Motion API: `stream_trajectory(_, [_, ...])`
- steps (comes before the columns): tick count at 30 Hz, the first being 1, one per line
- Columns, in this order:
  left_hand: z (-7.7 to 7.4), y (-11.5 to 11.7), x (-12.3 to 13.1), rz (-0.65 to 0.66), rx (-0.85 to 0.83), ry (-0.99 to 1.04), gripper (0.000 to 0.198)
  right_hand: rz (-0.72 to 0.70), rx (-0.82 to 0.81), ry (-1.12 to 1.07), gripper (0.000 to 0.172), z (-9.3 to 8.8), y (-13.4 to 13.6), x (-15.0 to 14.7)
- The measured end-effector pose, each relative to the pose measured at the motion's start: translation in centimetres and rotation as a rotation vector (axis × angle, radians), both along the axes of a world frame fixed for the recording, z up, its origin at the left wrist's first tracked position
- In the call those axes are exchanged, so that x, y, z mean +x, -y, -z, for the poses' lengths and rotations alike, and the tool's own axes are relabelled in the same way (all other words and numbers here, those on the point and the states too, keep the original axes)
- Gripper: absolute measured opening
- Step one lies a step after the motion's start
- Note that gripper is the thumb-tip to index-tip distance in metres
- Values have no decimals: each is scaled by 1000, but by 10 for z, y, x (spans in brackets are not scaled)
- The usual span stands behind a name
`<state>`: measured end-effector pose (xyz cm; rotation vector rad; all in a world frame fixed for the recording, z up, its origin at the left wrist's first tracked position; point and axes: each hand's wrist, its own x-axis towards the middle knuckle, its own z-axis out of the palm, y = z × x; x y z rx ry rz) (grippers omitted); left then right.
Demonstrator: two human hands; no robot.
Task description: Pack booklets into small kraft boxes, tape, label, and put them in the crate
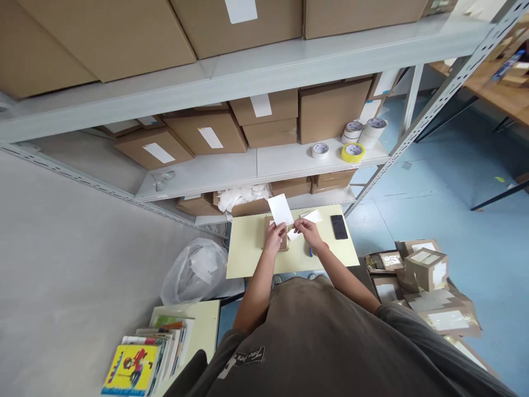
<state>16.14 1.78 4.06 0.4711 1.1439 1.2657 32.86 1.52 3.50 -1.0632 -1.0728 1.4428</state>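
A white paper label (280, 209) is raised above the small pale yellow table (243, 251). My left hand (274, 237) pinches its lower edge. At the label's lower right corner, the fingers of my right hand (306, 229) are closed in a pinch; whether they grip that corner or something thin beside it is too small to tell. Beneath my left hand lies a small cardboard box (268, 223), partly covered by the label and hand. More white paper (313, 215) rests behind my right hand. A black phone (339, 227) lies at the table's right side.
A metal shelf rack (231, 165) with cardboard boxes (330, 110) stands ahead. Tape rolls (352, 152) sit on its middle shelf. Taped parcels (425, 270) are piled on the right. A plastic bag (194, 270) and stacked books (134, 366) are on the left.
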Motion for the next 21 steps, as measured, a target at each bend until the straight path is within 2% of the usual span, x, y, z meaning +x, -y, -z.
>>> stream_trajectory(10, [0, 3, 0, 19, -18, -22, 50, -37, 6, 11, 37, 5, -6, -1])
stream_trajectory(13, [-1, 3, 1, -38, -27, -161, 54, -56, 21, 10, 38, 1, -6, -2])
stream_trajectory(16, [-6, 5, 0, -128, 78, -408, 59, -89, 67, 13, 41, -3, -7, -2])
stream_trajectory(18, [-12, 7, -2, -27, 190, -513, 48, -113, 99, 24, 43, -5, -7, -2])
stream_trajectory(21, [-20, 9, -2, 178, 278, -544, 33, -148, 137, 48, 44, -6, -8, -1])
